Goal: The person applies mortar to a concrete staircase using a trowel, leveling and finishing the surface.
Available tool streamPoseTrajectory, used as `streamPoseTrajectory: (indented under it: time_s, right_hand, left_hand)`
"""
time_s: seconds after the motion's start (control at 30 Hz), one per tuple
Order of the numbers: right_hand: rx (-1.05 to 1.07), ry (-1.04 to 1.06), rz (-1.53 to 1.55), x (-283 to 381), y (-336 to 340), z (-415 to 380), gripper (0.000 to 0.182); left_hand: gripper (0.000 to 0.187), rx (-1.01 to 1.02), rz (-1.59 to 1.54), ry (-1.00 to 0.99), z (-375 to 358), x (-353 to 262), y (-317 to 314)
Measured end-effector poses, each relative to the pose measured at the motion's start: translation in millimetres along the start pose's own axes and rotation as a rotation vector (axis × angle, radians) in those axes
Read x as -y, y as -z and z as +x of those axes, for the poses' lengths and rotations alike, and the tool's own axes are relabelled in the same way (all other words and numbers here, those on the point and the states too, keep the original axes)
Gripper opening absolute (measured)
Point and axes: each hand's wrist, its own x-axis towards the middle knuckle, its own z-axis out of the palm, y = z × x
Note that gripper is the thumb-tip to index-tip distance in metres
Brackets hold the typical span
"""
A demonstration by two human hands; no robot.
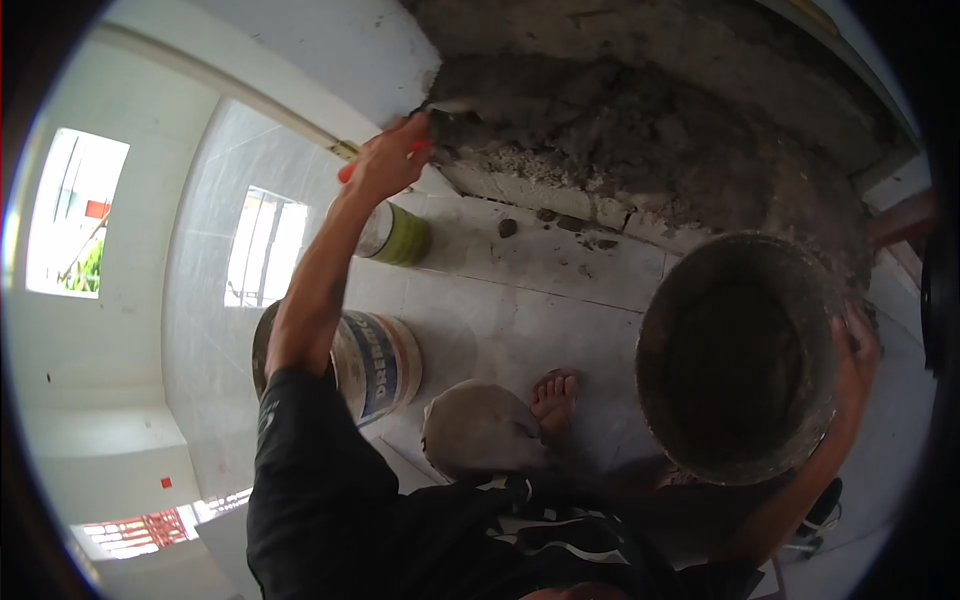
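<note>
My left hand (393,158) is closed round the orange handle (347,172) of a tool, whose far end lies against the wet grey mortar (600,110) beside the white wall corner. On the right, my right hand (856,345) grips the rim of a large dark bucket (650,330), tilted so that its mouth faces up at me. Inside the bucket it is dark, and its contents are hard to make out. Rough pale blocks (530,193) form the front edge below the mortar.
A green and white can (408,236) and a labelled paint bucket (378,365) stand on the tiled floor (500,320) at left. Mortar crumbs (508,228) lie near the blocks. A bare foot (555,400) and my knee (475,425) show below. The white door edge (250,65) is at upper left.
</note>
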Motion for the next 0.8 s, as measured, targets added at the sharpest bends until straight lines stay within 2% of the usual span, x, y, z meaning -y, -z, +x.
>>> streamPoseTrajectory:
  time_s: [0.03, 0.07, 0.13, 0.27, 0.33, 0.37, 0.4, 0.47, 0.5, 0.57, 0.63, 0.7, 0.77, 0.8]
  right_hand:
    - [-0.006, 0.019, 0.004, 4, 1, 1, 0.045]
    - [0.004, 0.027, -0.013, 9, 1, -2, 0.045]
    - [0.008, 0.042, -0.043, 9, 5, -5, 0.046]
    - [0.043, 0.084, -0.006, 1, 5, -1, 0.047]
    - [0.046, 0.084, -0.008, 6, 8, -2, 0.047]
    - [0.033, 0.093, -0.016, 4, 8, -2, 0.047]
    - [0.038, 0.093, -0.007, -3, 9, -3, 0.047]
    - [0.043, 0.13, 0.022, -25, 7, 2, 0.047]
    - [0.05, 0.148, 0.03, -24, 8, 0, 0.046]
    - [0.06, 0.173, 0.013, -20, 14, -8, 0.046]
    - [0.095, 0.086, 0.144, -21, 19, -17, 0.046]
    - [0.108, 0.09, 0.107, -30, 26, -24, 0.046]
    - [0.097, 0.098, 0.1, -32, 22, -23, 0.047]
    - [0.096, 0.097, 0.116, -31, 22, -25, 0.047]
  left_hand:
    - [0.026, -0.061, 0.133, -0.1, 3, 14, -16]
    - [0.026, -0.07, 0.139, -0.094, -2, 19, -23]
    - [0.027, -0.217, 0.055, 0.125, -7, 21, -35]
    - [0.023, -0.315, -0.156, 0.228, -46, -3, -8]
    - [0.025, -0.301, -0.318, 0.429, -78, -16, -27]
    - [0.026, -0.319, -0.299, 0.383, -102, -5, -62]
    - [0.031, -0.396, -0.545, 0.585, -114, -29, -75]
    - [0.037, -0.364, -0.555, 0.691, -145, -30, -136]
    - [0.042, -0.221, -0.843, 0.867, -148, -50, -137]
    - [0.038, -0.232, -0.888, 0.876, -144, -61, -169]
    - [0.035, -0.383, -0.537, 0.614, -134, -74, -181]
    - [0.032, -0.381, -0.557, 0.663, -114, -73, -190]
    - [0.031, -0.501, -0.579, 0.635, -92, -61, -200]
    - [0.031, -0.499, -0.581, 0.634, -86, -51, -211]
